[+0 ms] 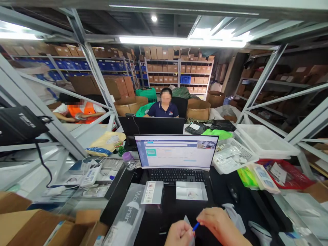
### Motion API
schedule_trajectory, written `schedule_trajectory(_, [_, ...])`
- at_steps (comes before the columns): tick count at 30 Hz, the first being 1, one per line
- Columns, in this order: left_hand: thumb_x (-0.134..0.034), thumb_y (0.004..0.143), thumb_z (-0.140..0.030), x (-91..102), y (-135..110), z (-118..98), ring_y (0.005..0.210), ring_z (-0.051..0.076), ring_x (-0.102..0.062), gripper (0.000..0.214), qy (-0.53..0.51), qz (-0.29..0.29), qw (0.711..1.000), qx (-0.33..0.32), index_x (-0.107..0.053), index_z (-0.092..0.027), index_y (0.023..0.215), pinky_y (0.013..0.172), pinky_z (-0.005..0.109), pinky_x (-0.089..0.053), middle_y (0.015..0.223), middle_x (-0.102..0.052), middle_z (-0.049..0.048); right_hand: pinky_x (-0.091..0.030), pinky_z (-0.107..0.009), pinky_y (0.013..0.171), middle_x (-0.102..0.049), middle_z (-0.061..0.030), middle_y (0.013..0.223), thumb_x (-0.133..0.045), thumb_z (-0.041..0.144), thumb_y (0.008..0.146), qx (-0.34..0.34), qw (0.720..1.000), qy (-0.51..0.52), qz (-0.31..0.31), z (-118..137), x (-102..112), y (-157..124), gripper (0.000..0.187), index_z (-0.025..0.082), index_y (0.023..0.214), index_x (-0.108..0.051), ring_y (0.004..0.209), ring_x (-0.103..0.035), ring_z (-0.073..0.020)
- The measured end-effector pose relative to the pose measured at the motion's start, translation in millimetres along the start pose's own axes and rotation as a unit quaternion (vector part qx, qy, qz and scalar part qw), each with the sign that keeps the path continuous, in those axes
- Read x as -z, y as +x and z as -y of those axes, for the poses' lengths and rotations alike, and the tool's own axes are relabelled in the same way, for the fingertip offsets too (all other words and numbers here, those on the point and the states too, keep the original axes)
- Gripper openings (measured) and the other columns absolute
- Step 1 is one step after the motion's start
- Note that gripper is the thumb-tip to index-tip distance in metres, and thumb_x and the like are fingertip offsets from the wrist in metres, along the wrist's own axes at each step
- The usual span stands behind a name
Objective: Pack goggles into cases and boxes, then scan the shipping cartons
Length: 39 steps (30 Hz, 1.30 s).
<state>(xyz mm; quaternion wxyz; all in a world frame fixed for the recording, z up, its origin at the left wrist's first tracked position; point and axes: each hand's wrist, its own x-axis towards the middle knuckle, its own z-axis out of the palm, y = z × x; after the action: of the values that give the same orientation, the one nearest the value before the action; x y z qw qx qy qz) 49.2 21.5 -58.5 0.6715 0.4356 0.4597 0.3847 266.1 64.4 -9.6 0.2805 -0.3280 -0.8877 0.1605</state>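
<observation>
Now the left hand is clenching its fingers around a blue pen above the black table, while the right hand is resting just beside it, its grip unclear; ahead, a shallow open box is lying beside a closed product carton.

Blue pen, only a short stretch showing, tilted, pinched by right hand, end pointing toward left hand. Pale grey flat piece stands up behind left hand, partly hidden. Both hands sit low, cut off by frame bottom.
</observation>
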Motion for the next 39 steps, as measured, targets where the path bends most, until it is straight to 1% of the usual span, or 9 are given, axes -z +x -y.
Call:
schedule_trajectory(4, [-0.077,0.066,-0.072,12.7,0.9,-24.6,0.039,0.005,-0.029,0.057,-0.171,-0.162,0.971,-0.034,-0.058,-0.02,0.079,0.045,0.019,-0.029,0.042,-0.031,-0.0135,-0.061,-0.036,0.086,-0.074,-0.01,0.119,-0.061,0.034,0.093,-0.19,0.962,0.143,-0.134,-10.0,-13.7,2.9,0.037,0.026,0.129,-0.068,0.087,-0.075,-0.0208])
schedule_trajectory(8, [-0.091,0.057,-0.055,25.0,-8.2,-60.6,0.047,0.008,-0.046,0.057,-0.302,-0.225,0.925,-0.043,-0.056,-0.02,0.084,0.044,0.016,-0.031,0.049,-0.039,-0.0119,-0.059,-0.042,0.088,-0.074,-0.0122,0.114,-0.065,0.034,0.087,-0.326,0.911,0.245,-0.056,10.9,-43.6,-6.4,0.04,0.021,0.124,-0.068,0.099,-0.072,-0.0258])
schedule_trajectory(11, [-0.091,0.065,-0.04,29.2,-13.2,-75.9,0.049,0.008,-0.049,0.047,-0.36,-0.24,0.901,-0.039,-0.056,-0.019,0.088,0.044,0.014,-0.035,0.051,-0.038,-0.0124,-0.052,-0.042,0.102,-0.064,-0.0114,0.134,-0.079,0.025,0.072,-0.306,0.909,0.281,0.031,34.1,-65.5,-7.6,0.068,0.022,0.137,-0.058,0.119,-0.063,-0.0262])
schedule_trajectory(13, [-0.088,0.07,-0.031,30.2,-14.7,-78.7,0.049,0.007,-0.048,0.039,-0.389,-0.241,0.888,-0.048,-0.057,-0.018,0.089,0.043,0.012,-0.033,0.052,-0.039,-0.012,-0.048,-0.04,0.107,-0.059,-0.0105,0.139,-0.081,0.02,0.068,-0.286,0.916,0.278,0.038,46.0,-75.2,-1.3,0.078,0.023,0.141,-0.053,0.123,-0.059,-0.0243])
schedule_trajectory(18, [-0.075,0.084,-0.019,28.6,-14.5,-77.5,0.048,0.006,-0.048,0.017,-0.422,-0.253,0.868,-0.067,-0.058,-0.015,0.086,0.038,0.01,-0.026,0.052,-0.04,-0.0098,-0.051,-0.03,0.073,-0.072,-0.0038,0.091,-0.079,0.028,0.075,-0.335,0.925,0.179,0.024,62.6,-79.9,25.2,0.021,0.02,0.092,-0.069,0.081,-0.066,-0.0196])
schedule_trajectory(22, [-0.073,0.084,-0.017,28.3,-16.7,-74.2,0.05,0.008,-0.053,0.014,-0.416,-0.263,0.867,-0.07,-0.06,-0.015,0.085,0.044,0.011,-0.04,0.052,-0.045,-0.0083,-0.046,-0.024,0.06,-0.07,-0.0031,0.075,-0.062,0.042,0.091,-0.288,0.916,0.278,0.041,65.5,-74.4,28.4,0.029,0.018,0.077,-0.067,0.065,-0.064,-0.0148])
schedule_trajectory(27, [-0.074,0.082,-0.019,50.6,-19.6,-63.1,0.052,0.009,-0.059,0.014,-0.373,-0.319,0.862,-0.127,-0.06,-0.017,0.085,0.071,0.022,-0.059,0.059,-0.063,-0.0036,-0.035,-0.02,0.044,-0.064,-0.001,0.059,-0.047,0.067,0.093,-0.307,0.852,0.418,0.065,53.2,-48.2,1.1,0.057,0.015,0.084,-0.068,0.043,-0.052,-0.0089])
schedule_trajectory(32, [-0.058,0.089,-0.008,81.4,-23.9,-60.0,0.064,0.012,-0.071,0.011,-0.364,-0.411,0.828,-0.115,-0.061,-0.016,0.081,0.069,0.019,-0.059,0.066,-0.071,0.0023,-0.034,-0.019,0.042,-0.059,0.0004,0.051,-0.051,0.071,0.091,-0.341,0.832,0.426,0.101,48.5,-16.7,-33.6,0.06,0.014,0.08,-0.067,0.04,-0.049,-0.009])
schedule_trajectory(39, [-0.053,0.09,-0.004,94.3,-28.1,-58.9,0.058,0.01,-0.068,0.018,-0.361,-0.451,0.813,-0.076,-0.062,-0.015,0.079,0.061,0.016,-0.057,0.065,-0.07,0.0009,-0.04,-0.02,0.049,-0.063,-0.003,0.055,-0.053,0.071,0.09,-0.362,0.818,0.421,0.153,59.9,-20.1,-58.4,0.061,0.013,0.074,-0.066,0.049,-0.057,-0.0118])
